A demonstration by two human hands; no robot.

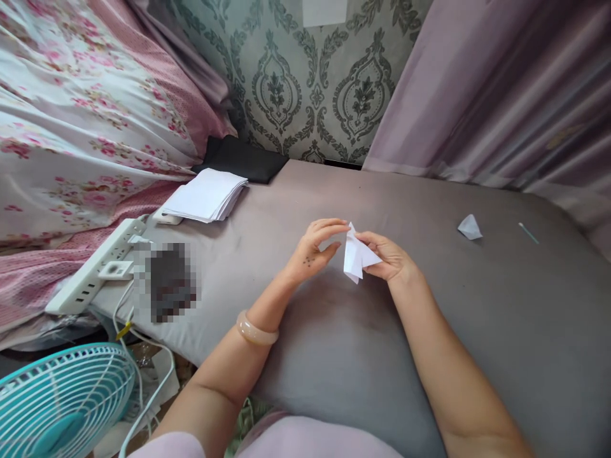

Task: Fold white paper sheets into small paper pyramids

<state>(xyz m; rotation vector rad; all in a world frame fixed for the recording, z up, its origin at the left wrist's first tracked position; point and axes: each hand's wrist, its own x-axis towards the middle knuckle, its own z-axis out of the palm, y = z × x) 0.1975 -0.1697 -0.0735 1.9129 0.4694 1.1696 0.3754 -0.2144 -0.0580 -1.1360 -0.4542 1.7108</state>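
Right hand [389, 254]: pinching the folded paper [354, 257] by its right side, thumb on the near face, other fingers mostly behind. Left hand [312, 248]: fingers extended, thumb parted from them, fingertips right at the paper's upper tip. Contact there too close to call; thumb looks clear of the sheet.

Paper is up in front of the body over the grey sheet [405, 203], lower flaps hanging free. Main risk, my read: only the right hand clearly has hold, so a slack pinch could let it pivot or drop. Too tight and it'd likely crease where it shouldn't. A left fingertip catching the upper tip could bend it or pull layers apart. No flat backing behind the paper, so any crease pressed in mid-air may come out skewed.

Further out: small folded piece [470, 227] and thin green stick [529, 233] lie to the right; a forearm sweep could knock or flatten the piece. Paper stack [205, 196] sits far left, edges uneven; a bump could slide sheets. Fan [62, 401] lower left: can't see whether it's running; if so, a draught could lift loose paper.
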